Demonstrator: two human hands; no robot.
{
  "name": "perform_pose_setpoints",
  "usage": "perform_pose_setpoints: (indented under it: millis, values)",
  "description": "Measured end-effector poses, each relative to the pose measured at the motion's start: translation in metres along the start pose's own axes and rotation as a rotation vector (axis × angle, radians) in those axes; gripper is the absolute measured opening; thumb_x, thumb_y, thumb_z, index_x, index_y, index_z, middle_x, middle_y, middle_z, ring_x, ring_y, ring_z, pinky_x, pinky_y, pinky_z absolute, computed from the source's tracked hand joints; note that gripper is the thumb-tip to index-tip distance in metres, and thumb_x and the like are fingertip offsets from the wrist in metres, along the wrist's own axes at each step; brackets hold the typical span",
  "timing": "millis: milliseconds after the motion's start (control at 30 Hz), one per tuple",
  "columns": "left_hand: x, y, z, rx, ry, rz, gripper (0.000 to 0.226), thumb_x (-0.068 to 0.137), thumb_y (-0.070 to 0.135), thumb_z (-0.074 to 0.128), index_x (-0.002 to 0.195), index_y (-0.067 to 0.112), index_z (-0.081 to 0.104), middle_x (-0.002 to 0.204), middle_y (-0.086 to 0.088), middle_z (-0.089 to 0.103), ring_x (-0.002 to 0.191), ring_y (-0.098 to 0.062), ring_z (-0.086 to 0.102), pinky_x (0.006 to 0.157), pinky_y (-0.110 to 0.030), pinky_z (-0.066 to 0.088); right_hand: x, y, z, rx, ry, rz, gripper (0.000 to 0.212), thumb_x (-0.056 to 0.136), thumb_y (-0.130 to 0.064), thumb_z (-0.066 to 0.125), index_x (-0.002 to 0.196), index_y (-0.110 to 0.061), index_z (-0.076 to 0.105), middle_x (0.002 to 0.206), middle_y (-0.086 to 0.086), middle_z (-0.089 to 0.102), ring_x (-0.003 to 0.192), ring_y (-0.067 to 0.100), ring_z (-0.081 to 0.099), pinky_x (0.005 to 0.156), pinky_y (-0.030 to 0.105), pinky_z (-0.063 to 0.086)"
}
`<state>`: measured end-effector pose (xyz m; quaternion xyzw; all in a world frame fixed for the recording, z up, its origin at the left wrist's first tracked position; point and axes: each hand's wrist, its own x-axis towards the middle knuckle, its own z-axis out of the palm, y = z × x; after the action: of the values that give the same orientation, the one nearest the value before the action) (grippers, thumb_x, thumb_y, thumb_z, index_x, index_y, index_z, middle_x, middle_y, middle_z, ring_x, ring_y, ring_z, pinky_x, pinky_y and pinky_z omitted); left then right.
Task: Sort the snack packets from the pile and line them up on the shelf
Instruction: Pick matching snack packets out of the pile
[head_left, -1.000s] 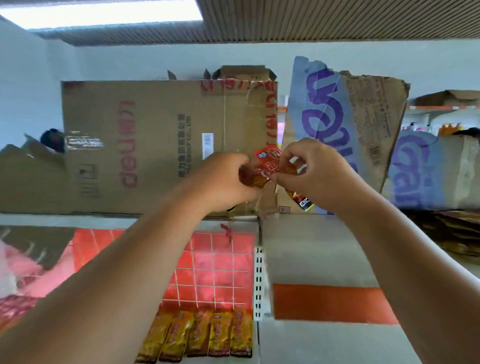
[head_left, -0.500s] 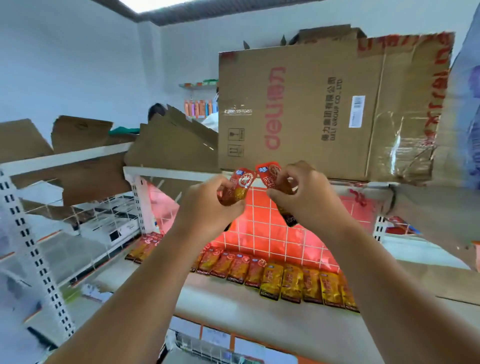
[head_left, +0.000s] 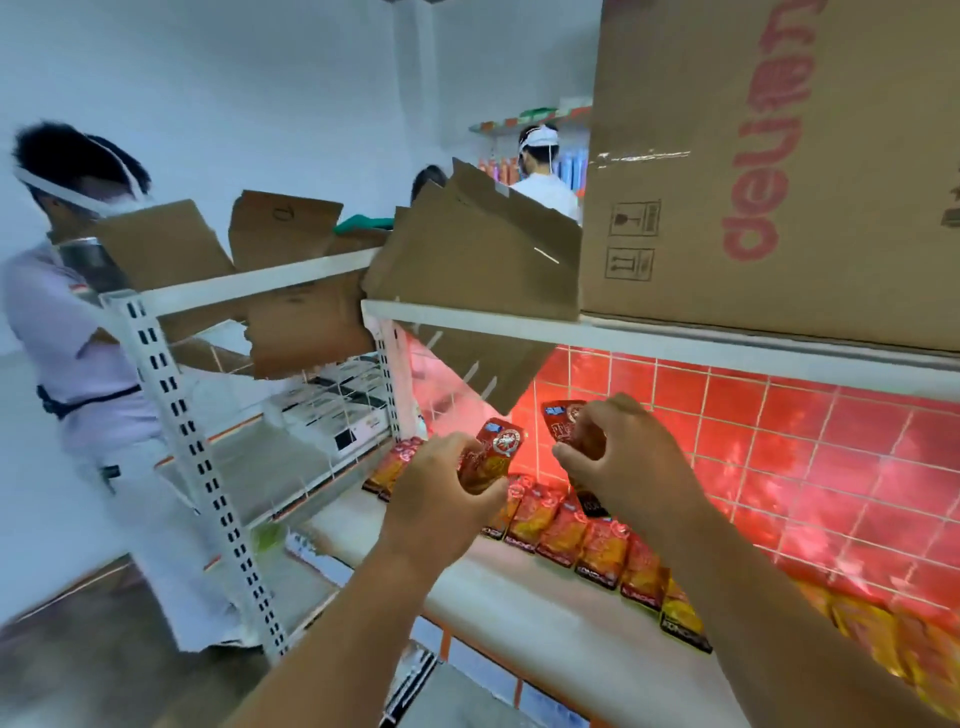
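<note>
The red packet (head_left: 491, 457) in the left hand (head_left: 441, 483) is up in the air, over the left part of the shelf (head_left: 519, 597). Its long side leans, with the top end pointing up and to the right. The left hand's fingers are curled round its lower half. A second packet (head_left: 563, 423) is in the right hand (head_left: 628, 467), just beside the first one but not touching it. It stands almost straight up, and its dark bottom end sticks out under the hand, whose fingers pinch it. Below both hands, a row of packets (head_left: 571, 535) lies flat on the shelf. The packets are side by side, with their long sides running from the back to the front edge and their dark ends at the front. I think the job now is to put these two down with the other red ones. To do it well, turn each packet flat and point its dark end at the front edge. Tuck it close to its neighbour without lying on top of it. Behind the row is a red tiled wall (head_left: 779, 441), and a big cardboard box (head_left: 753, 156) sits on the shelf above.
</note>
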<state>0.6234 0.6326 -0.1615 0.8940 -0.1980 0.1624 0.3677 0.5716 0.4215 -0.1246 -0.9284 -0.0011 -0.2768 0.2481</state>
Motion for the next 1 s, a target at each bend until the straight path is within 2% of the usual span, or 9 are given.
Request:
perform_pose_setpoints:
  millis: [133,267,533,633,700,867,1000]
  values:
    - [0.015,-0.029,0.016,0.057,0.031,-0.03,0.04,0.082,0.047,0.076,0.117,0.031,0.064,0.107,0.011,0.062,0.092,-0.001,0.06,0.083,-0.026,0.058,0.015,0.01,0.043,0.009,-0.064,-0.004,0.03,0.082,-0.044,0.069,0.073,-0.026,0.047,0.081,-0.007,0.043,0.072,0.015,0.047,0.062,0.034,0.038]
    - [0.029,-0.045,0.036,0.136,0.08,-0.019,0.03,0.084,0.05,0.073,0.108,0.033,0.065,0.099,0.017,0.06,0.09,-0.004,0.056,0.078,-0.026,0.055,0.027,0.025,0.077,-0.02,-0.124,0.011,0.031,0.083,-0.049,0.067,0.073,-0.027,0.046,0.079,-0.009,0.041,0.072,0.017,0.046,0.06,0.032,0.033]
    - [0.038,-0.092,0.074,0.253,-0.014,-0.042,0.034,0.084,0.061,0.056,0.107,0.036,0.061,0.098,0.018,0.062,0.087,-0.012,0.054,0.068,-0.027,0.043,0.036,0.047,0.133,-0.061,-0.254,0.066,0.027,0.082,-0.051,0.061,0.078,-0.028,0.047,0.083,-0.006,0.046,0.078,0.021,0.051,0.066,0.034,0.043]
    - [0.038,-0.111,0.089,0.314,-0.069,-0.028,0.037,0.084,0.061,0.05,0.106,0.035,0.061,0.097,0.015,0.063,0.086,-0.014,0.057,0.07,-0.03,0.05,0.037,0.053,0.153,-0.092,-0.291,0.105,0.029,0.081,-0.053,0.059,0.08,-0.026,0.047,0.081,-0.005,0.047,0.077,0.021,0.053,0.065,0.033,0.043]
    - [0.042,-0.127,0.099,0.319,-0.098,-0.019,0.035,0.081,0.058,0.049,0.103,0.033,0.062,0.093,0.014,0.065,0.082,-0.014,0.06,0.067,-0.029,0.051,0.039,0.058,0.169,-0.102,-0.291,0.128,0.031,0.079,-0.052,0.061,0.076,-0.025,0.047,0.077,-0.006,0.046,0.073,0.019,0.049,0.063,0.032,0.037]
    - [0.066,-0.162,0.12,0.291,-0.144,0.037,0.023,0.074,0.042,0.066,0.091,0.027,0.063,0.08,0.009,0.065,0.068,-0.016,0.064,0.055,-0.029,0.053,0.045,0.061,0.201,-0.152,-0.308,0.188,0.03,0.084,-0.055,0.064,0.086,-0.029,0.049,0.083,-0.008,0.049,0.074,0.015,0.049,0.065,0.029,0.033]
    - [0.086,-0.189,0.132,0.335,-0.199,0.124,0.038,0.079,0.058,0.06,0.103,0.03,0.066,0.089,0.012,0.068,0.077,-0.011,0.066,0.068,-0.028,0.059,0.052,0.055,0.232,-0.188,-0.353,0.309,0.039,0.084,-0.066,0.057,0.094,-0.028,0.055,0.087,-0.008,0.061,0.079,0.015,0.057,0.069,0.03,0.044]
